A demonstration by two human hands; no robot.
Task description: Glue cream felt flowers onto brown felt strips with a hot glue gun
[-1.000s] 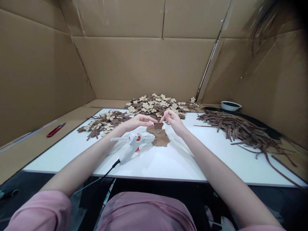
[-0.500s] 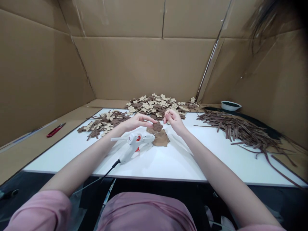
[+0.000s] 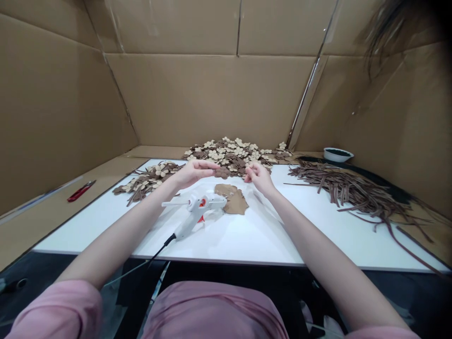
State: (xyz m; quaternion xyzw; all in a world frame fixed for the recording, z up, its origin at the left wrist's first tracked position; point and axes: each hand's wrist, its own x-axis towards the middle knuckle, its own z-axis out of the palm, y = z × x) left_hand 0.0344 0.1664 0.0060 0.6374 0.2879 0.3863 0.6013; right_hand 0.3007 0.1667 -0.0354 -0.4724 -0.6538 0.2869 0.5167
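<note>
A dark brown flower-shaped cutout (image 3: pixel 222 173) is pinched at its left edge by the fingertips of my left hand (image 3: pixel 195 173), held just above the board. To its right, my right hand (image 3: pixel 260 177) is closed with thumb and fingertips together; what lies in that pinch, if anything, is too small to make out. Below both hands a ragged tan-brown scrap (image 3: pixel 236 200) rests flat on the white board (image 3: pixel 261 240). A white glue gun (image 3: pixel 196 212) with an orange trigger stands just left of the scrap, under my left forearm, its black cord running toward the front edge.
Behind my hands is a large heap of beige and brown flower cutouts (image 3: pixel 233 153). A smaller mixed pile (image 3: pixel 151 181) lies left, brown strips (image 3: pixel 348 188) right. A white bowl (image 3: pixel 338 155) sits back right, a red-handled tool (image 3: pixel 81 190) far left. Cardboard walls (image 3: pixel 208 99) enclose the table.
My left hand has moved up and left with the brown flower, away from over the scrap. My right hand has shifted slightly to the right.
</note>
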